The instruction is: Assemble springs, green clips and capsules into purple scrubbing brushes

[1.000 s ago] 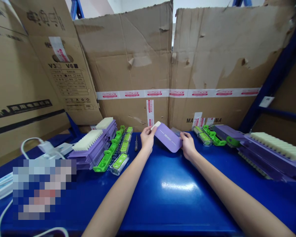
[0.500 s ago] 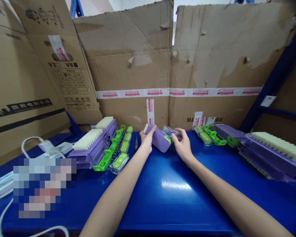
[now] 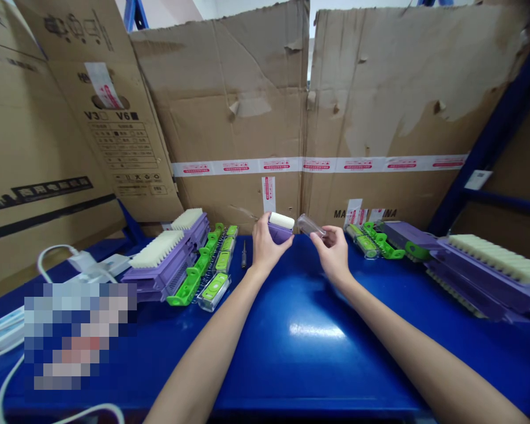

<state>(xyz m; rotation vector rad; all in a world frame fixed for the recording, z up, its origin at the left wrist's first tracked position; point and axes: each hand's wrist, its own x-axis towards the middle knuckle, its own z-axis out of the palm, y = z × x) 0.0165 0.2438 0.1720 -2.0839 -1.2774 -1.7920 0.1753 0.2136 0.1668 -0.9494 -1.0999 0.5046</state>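
A purple case (image 3: 279, 234) with a cream-coloured piece on its top is held by my left hand (image 3: 265, 247), thumb on one side and fingers on the other. To its right, my right hand (image 3: 333, 250) pinches a clear plastic cover (image 3: 310, 225) by its right end. The case and the cover are apart, both raised near the back of the blue table (image 3: 300, 353). A small screwdriver (image 3: 244, 254) lies just left of my left hand.
At left stand purple units with cream blocks (image 3: 159, 250), a green bracket (image 3: 188, 288) and clear-cased green parts (image 3: 215, 291). More green parts (image 3: 364, 242) and purple units (image 3: 490, 277) lie at right. Cardboard (image 3: 238, 118) walls the back. A white cable (image 3: 4, 377) runs at front left.
My left hand has turned the purple case so its cream-topped end faces up. The clear cover, earlier beside the case's green end, has been raised and shows more fully in my right hand.
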